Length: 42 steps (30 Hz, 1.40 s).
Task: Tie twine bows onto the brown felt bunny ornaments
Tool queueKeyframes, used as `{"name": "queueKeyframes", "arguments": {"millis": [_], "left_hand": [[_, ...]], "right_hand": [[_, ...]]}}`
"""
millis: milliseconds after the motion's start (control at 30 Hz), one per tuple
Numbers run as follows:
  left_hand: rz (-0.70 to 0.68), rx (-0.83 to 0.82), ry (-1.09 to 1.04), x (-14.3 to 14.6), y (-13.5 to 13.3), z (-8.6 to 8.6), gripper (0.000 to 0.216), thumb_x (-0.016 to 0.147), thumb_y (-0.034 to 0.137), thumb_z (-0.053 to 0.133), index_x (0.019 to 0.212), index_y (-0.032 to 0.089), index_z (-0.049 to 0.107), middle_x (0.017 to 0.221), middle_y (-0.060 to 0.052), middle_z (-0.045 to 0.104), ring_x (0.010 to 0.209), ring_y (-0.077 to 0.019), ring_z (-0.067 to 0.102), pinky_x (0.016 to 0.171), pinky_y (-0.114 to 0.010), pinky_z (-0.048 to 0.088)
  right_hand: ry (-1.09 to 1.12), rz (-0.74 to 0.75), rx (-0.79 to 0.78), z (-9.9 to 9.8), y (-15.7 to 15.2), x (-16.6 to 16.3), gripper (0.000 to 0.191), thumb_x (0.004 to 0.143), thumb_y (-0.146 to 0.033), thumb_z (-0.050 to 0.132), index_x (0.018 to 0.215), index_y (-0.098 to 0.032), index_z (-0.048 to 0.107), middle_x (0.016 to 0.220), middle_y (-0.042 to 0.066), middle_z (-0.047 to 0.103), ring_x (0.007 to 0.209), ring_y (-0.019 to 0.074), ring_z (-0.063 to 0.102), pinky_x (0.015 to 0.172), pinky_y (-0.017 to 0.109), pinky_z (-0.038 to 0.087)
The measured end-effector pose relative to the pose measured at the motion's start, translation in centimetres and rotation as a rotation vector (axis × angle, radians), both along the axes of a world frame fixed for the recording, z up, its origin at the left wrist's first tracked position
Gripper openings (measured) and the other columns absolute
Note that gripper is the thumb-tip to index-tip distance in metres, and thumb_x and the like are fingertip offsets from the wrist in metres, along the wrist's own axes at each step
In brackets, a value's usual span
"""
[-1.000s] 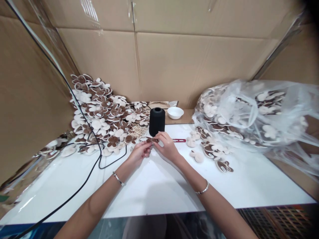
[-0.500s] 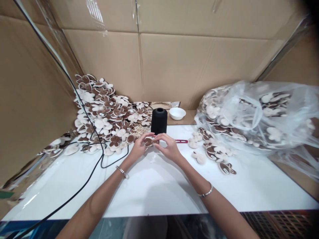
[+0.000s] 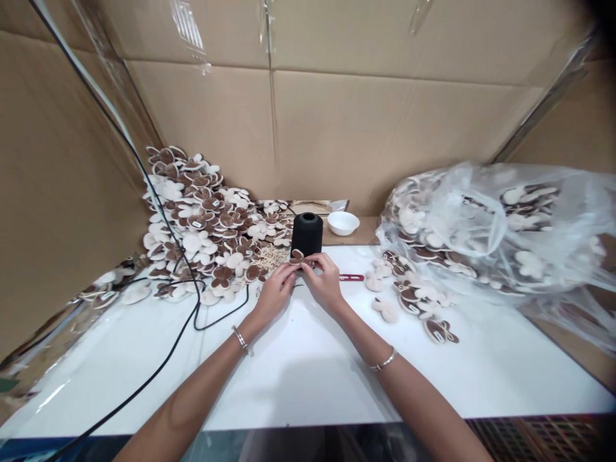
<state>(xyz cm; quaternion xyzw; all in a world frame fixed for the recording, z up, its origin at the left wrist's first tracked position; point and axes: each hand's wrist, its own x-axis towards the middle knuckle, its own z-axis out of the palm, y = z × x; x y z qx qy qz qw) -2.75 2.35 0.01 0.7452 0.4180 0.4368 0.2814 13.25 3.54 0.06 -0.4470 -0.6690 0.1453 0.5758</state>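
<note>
1. A black cable [image 3: 158, 186] runs across the left of the white table [image 3: 298, 391], looping clear of the work area.
2. A heaped pile of brown-and-cream plush shapes [image 3: 192, 224] leans against the cardboard wall [image 3: 216, 122], which seems to keep it contained.
3. A small heap of pale wooden sticks [image 3: 269, 256] lies at the pile's edge, within easy reach.
4. The left hand [image 3: 276, 292] and right hand [image 3: 327, 282] are together, with their fingertips closed on a small brown-and-cream plush piece [image 3: 297, 256], held up at the table's far edge.
5. Just behind it, a black thread cone [image 3: 307, 234] stands upright, apparently placed close to the fingers.
6. A white bowl [image 3: 343, 222] sits farther back, off the table's surface.
7. A slim red-handled tool [image 3: 351, 277] lies flat near the right hand.
8. Loose plush shapes [image 3: 409, 298] are spread beside a clear plastic bag [image 3: 481, 218] stuffed with more.
</note>
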Motion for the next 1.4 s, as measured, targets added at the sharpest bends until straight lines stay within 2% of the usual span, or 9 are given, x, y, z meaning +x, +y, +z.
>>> {"name": "queueKeyframes", "arguments": {"millis": [100, 267, 433, 600, 733, 867, 1067, 1267, 1400], "left_hand": [[0.071, 0.156, 0.215, -0.3, -0.1, 0.0, 0.031, 0.096, 0.023, 0.043, 0.119, 0.023, 0.063, 0.122, -0.009, 0.064, 0.111, -0.0243, 0.059, 0.096, -0.038, 0.043], [0.157, 0.382, 0.448, -0.8, 0.0, 0.6, 0.025, 0.096, 0.025, 0.044, 0.108, 0.021, 0.065, 0.107, -0.012, 0.068, 0.100, -0.0266, 0.060, 0.087, -0.038, 0.041], [0.146, 0.436, 0.539, -1.0, 0.3, 0.7, 0.023, 0.096, 0.021, 0.042, 0.096, 0.019, 0.065, 0.094, -0.013, 0.067, 0.091, -0.0266, 0.057, 0.080, -0.038, 0.039], [0.111, 0.480, 0.599, -1.1, 0.2, 0.8, 0.022, 0.095, 0.018, 0.042, 0.098, 0.019, 0.064, 0.099, -0.013, 0.067, 0.092, -0.0272, 0.056, 0.080, -0.039, 0.039], [0.096, 0.476, 0.564, -1.3, 0.3, 0.9, 0.019, 0.095, 0.020, 0.045, 0.098, 0.020, 0.064, 0.099, -0.012, 0.067, 0.094, -0.0265, 0.056, 0.083, -0.040, 0.039], [0.041, 0.452, 0.512, -1.6, 0.5, 0.8, 0.017, 0.095, 0.025, 0.048, 0.099, 0.020, 0.064, 0.108, -0.013, 0.066, 0.101, -0.0278, 0.056, 0.087, -0.041, 0.039], [-0.017, 0.433, 0.526, -1.7, 0.5, 0.7, 0.020, 0.095, 0.021, 0.045, 0.103, 0.021, 0.063, 0.109, -0.012, 0.067, 0.106, -0.0282, 0.057, 0.090, -0.043, 0.038], [0.010, 0.295, 0.240, -1.8, 0.4, 1.2, 0.024, 0.094, 0.019, 0.044, 0.111, 0.022, 0.062, 0.121, -0.010, 0.064, 0.116, -0.0249, 0.054, 0.101, -0.041, 0.036], [0.108, 0.186, 0.076, -2.0, 0.2, 1.7, 0.022, 0.095, 0.025, 0.046, 0.109, 0.020, 0.061, 0.115, -0.010, 0.063, 0.114, -0.0235, 0.055, 0.099, -0.038, 0.040]], "right_hand": [[-0.090, -0.030, 0.039, -0.3, 0.2, -0.1, 0.006, 0.089, -0.023, 0.058, 0.089, -0.018, 0.062, 0.087, 0.006, 0.061, 0.084, 0.0202, 0.058, 0.077, 0.034, 0.050], [-0.311, 0.006, 0.095, -0.4, 0.1, 0.1, 0.006, 0.091, -0.018, 0.055, 0.092, -0.019, 0.061, 0.089, 0.008, 0.059, 0.087, 0.0230, 0.055, 0.079, 0.037, 0.049], [-0.519, 0.008, 0.114, -0.1, -0.3, -0.2, 0.011, 0.092, -0.014, 0.050, 0.089, -0.017, 0.060, 0.089, 0.010, 0.057, 0.089, 0.0248, 0.053, 0.079, 0.039, 0.050], [-0.613, 0.034, 0.125, -0.2, -0.4, -0.2, 0.014, 0.091, -0.010, 0.048, 0.088, -0.017, 0.060, 0.091, 0.011, 0.057, 0.089, 0.0251, 0.052, 0.078, 0.039, 0.050], [-0.590, 0.121, 0.111, -0.3, -0.2, 0.3, 0.012, 0.090, -0.012, 0.050, 0.088, -0.017, 0.061, 0.091, 0.010, 0.057, 0.090, 0.0246, 0.053, 0.079, 0.040, 0.051], [-0.516, 0.202, 0.102, -0.4, 0.0, 1.0, 0.007, 0.088, -0.013, 0.057, 0.088, -0.018, 0.062, 0.089, 0.008, 0.059, 0.088, 0.0230, 0.055, 0.079, 0.039, 0.052], [-0.479, 0.263, 0.056, -0.3, -0.2, 1.6, 0.006, 0.086, -0.013, 0.062, 0.089, -0.017, 0.064, 0.088, 0.007, 0.060, 0.084, 0.0198, 0.058, 0.079, 0.035, 0.052], [-0.403, 0.317, -0.001, -0.3, -0.4, 1.6, 0.005, 0.086, -0.015, 0.064, 0.090, -0.018, 0.065, 0.090, 0.006, 0.061, 0.086, 0.0192, 0.060, 0.081, 0.034, 0.052], [-0.366, 0.327, -0.034, -0.2, -0.5, 1.6, 0.008, 0.085, -0.015, 0.065, 0.092, -0.018, 0.066, 0.091, 0.006, 0.062, 0.088, 0.0194, 0.060, 0.081, 0.034, 0.051]]}}
